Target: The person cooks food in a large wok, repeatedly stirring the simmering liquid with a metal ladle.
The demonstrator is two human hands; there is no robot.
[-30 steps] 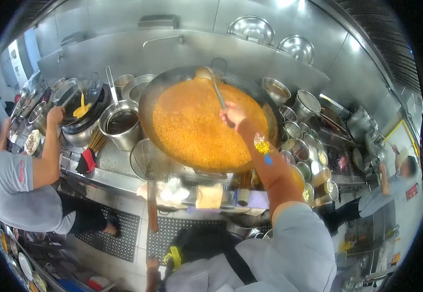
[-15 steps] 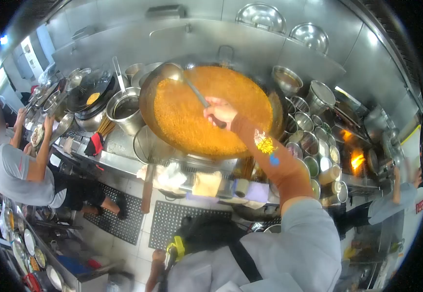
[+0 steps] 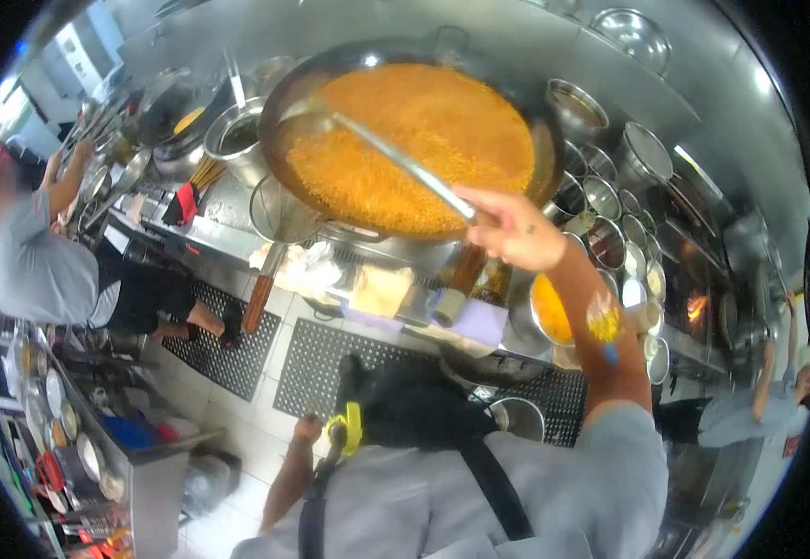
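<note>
My right hand is closed round the handle end of a long metal ladle. The ladle's bowl, slightly blurred, is at the left inner side of a very large wok. Orange-red sauce with a grainy, lumpy texture fills much of the wok, and the lumps show most at its near side. Low beside my body, my left hand looks curled closed; whatever it may hold cannot be made out.
A strainer with a wooden handle juts over the counter's front edge. Cloths lie along that edge. Right of the wok stand several metal containers and a bowl of orange liquid. Co-workers stand at left and far right.
My right hand has come back toward me and to the right with the ladle, whose bowl remains at the wok's left side. The camera view has shifted, so the wok sits higher in it.
</note>
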